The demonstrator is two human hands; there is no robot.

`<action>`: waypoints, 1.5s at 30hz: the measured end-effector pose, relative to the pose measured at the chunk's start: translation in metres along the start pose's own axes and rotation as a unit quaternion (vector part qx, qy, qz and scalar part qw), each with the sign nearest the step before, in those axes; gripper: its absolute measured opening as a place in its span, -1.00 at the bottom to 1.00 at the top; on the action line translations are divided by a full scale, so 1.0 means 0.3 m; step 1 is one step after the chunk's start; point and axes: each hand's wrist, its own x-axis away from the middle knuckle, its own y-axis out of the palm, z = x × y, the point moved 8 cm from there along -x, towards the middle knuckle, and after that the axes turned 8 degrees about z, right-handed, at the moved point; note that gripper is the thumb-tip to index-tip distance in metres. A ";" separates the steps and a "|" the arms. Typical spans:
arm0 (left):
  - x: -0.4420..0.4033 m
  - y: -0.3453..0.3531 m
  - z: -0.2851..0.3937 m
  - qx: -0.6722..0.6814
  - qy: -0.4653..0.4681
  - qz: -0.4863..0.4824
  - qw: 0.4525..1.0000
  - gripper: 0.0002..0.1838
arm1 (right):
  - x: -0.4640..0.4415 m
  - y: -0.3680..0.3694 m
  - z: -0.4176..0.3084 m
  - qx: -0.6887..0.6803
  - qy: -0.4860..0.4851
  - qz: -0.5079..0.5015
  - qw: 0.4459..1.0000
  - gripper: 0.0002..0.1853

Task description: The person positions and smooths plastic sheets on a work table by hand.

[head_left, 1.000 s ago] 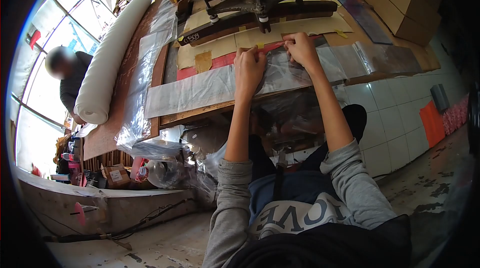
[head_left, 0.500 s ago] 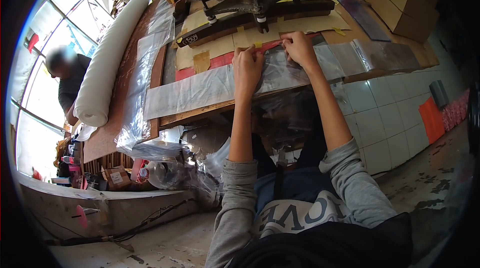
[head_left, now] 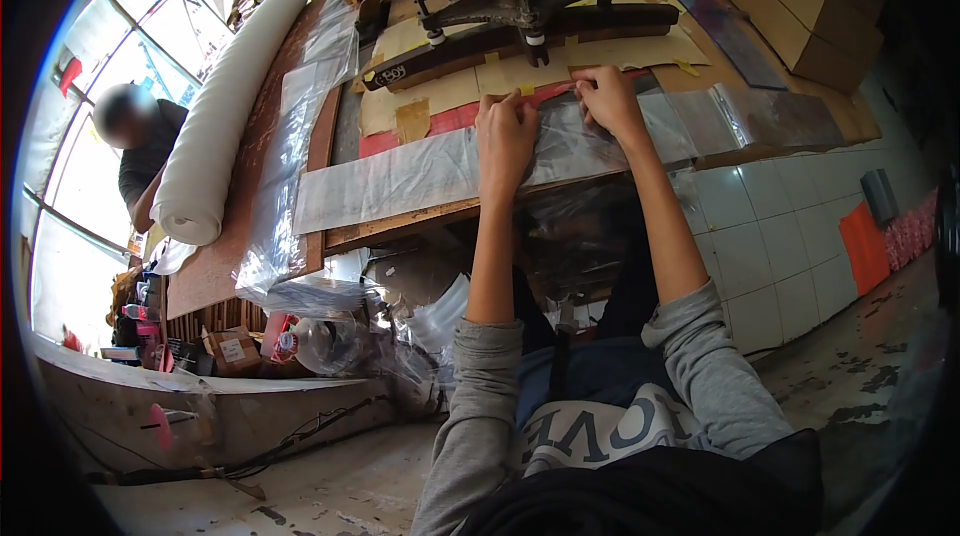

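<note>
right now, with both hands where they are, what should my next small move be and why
I'd probably draw the red strip gently taut between your hands, fingers on the near side of the dark bar: the left hand and right hand both look pinched at the strip, and the bar is just beyond them.

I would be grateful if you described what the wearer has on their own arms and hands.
The left sleeve and right sleeve are plain heathered grey, pushed up in folds, leaving the forearms bare. The left hand and right hand have no gloves, and no watch or bracelet shows on either wrist.
</note>
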 end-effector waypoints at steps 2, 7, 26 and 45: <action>0.001 0.001 -0.002 -0.004 0.001 -0.001 1.000 -0.70 | 0.002 0.000 0.003 -0.002 0.003 0.005 1.000 -0.79; 0.004 0.000 -0.001 0.003 -0.008 -0.003 1.000 -0.70 | 0.003 -0.005 -0.001 -0.001 -0.003 0.006 1.000 -0.79; -0.001 -0.012 0.009 -0.008 -0.004 0.008 1.000 -0.67 | 0.003 -0.004 -0.003 -0.014 0.002 0.003 1.000 -0.77; 0.002 -0.010 0.014 -0.002 0.001 0.005 1.000 -0.71 | -0.001 0.002 0.011 -0.001 0.016 -0.005 1.000 -0.72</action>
